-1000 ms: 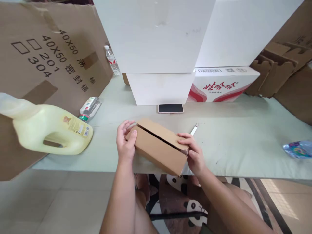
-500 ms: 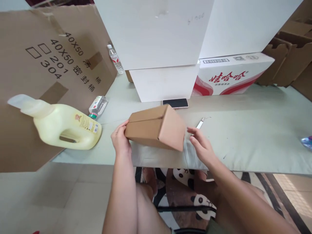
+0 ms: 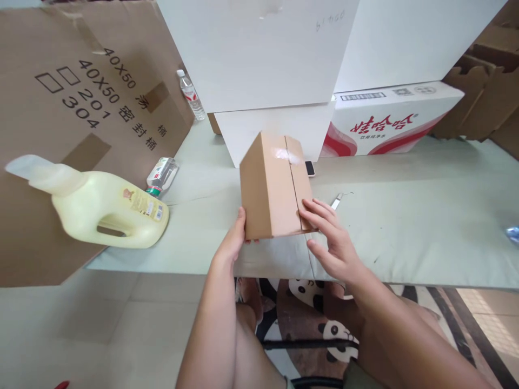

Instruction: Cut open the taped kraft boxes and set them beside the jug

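A small brown cardboard box (image 3: 279,189) is tilted above the green-covered table, its seam face with a strip of clear tape turned up toward me. My left hand (image 3: 235,232) grips its lower left side, thumb on the side wall and fingertips showing under the bottom edge. With fingers apart, my right hand (image 3: 330,237) rests its fingertips on the lower right of the seam face. A white utility knife (image 3: 336,201) lies just beyond the right fingers. Behind the box, a phone (image 3: 310,168) is mostly hidden.
At left, a yellow jug (image 3: 117,210) and a clear bottle (image 3: 162,175) are near a large carton (image 3: 93,135). A water bottle (image 3: 190,94) stands further back. White boxes (image 3: 263,54) and a red-and-white carton (image 3: 381,121) line the table's (image 3: 405,221) back.
The cardboard box has been turned so its taped seam face shows, and its far end has risen. My right hand has come onto the box; my left hand has shifted right with it.
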